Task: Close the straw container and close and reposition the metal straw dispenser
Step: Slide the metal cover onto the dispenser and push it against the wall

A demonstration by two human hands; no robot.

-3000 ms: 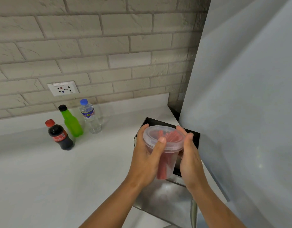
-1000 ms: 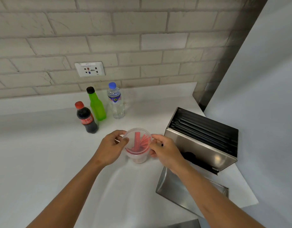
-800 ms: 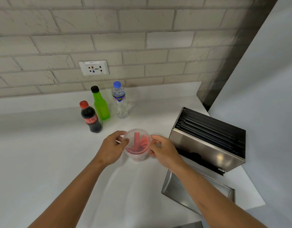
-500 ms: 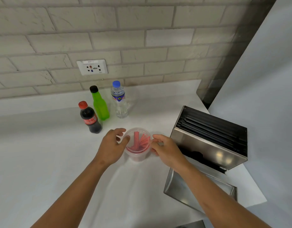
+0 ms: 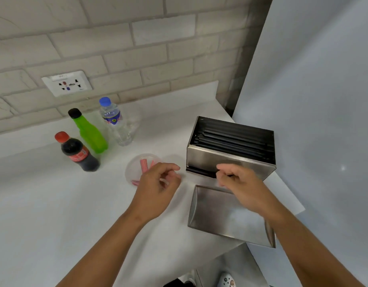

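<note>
A clear plastic straw container (image 5: 137, 168) with red straws inside and its lid on stands on the white counter. My left hand (image 5: 157, 187) hovers just right of it, fingers loosely curled, holding nothing. The metal straw dispenser (image 5: 230, 150) stands open at the right, its top filled with black straws. Its metal lid (image 5: 226, 216) lies flat on the counter in front of it. My right hand (image 5: 239, 183) is over the gap between dispenser and lid, fingers apart and empty, near the dispenser's front slot.
Three bottles stand at the back left: a cola bottle (image 5: 77, 152), a green bottle (image 5: 87, 131) and a water bottle (image 5: 116, 123). A wall socket (image 5: 67, 83) sits in the brick wall. A grey panel (image 5: 313, 100) rises at the right, beside the counter's edge.
Both hands set the closed container down on the counter and let go of it. My right hand has moved right toward the dispenser's front; my left hand has drawn back slightly.
</note>
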